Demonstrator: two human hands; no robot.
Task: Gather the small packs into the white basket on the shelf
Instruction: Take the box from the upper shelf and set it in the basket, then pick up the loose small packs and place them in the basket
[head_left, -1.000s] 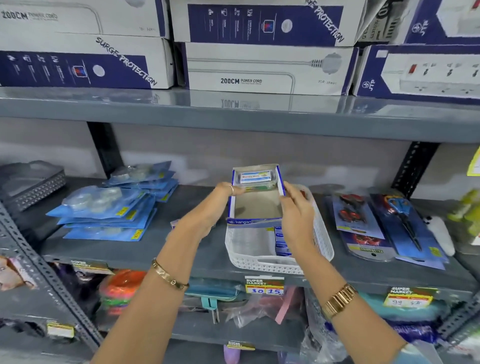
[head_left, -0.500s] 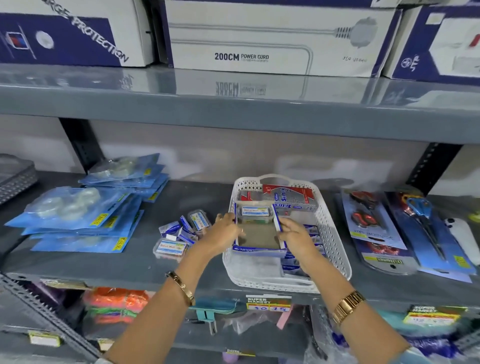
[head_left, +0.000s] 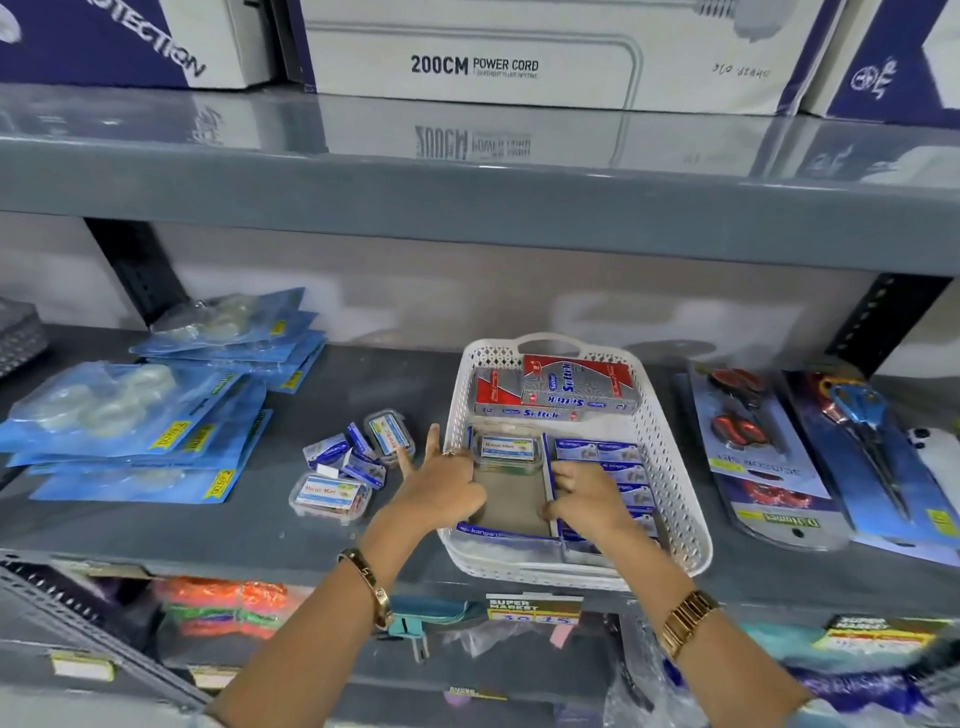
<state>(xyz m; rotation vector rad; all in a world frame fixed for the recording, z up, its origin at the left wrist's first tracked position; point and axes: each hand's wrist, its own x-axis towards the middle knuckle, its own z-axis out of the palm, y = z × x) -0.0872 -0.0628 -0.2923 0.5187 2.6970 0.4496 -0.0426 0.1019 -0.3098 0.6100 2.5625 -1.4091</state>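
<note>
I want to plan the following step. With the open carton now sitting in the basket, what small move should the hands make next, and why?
Probably the left hand should let go of the open carton and reach left for the loose small packs on the shelf. The carton already rests inside the white basket, while several packs lie outside, just beside that hand.

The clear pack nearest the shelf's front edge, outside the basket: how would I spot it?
Start at the white basket; left of it lies a cluster of small packs. The clear pack is frontmost, with a white label, unlike the blue packs behind it.
</note>
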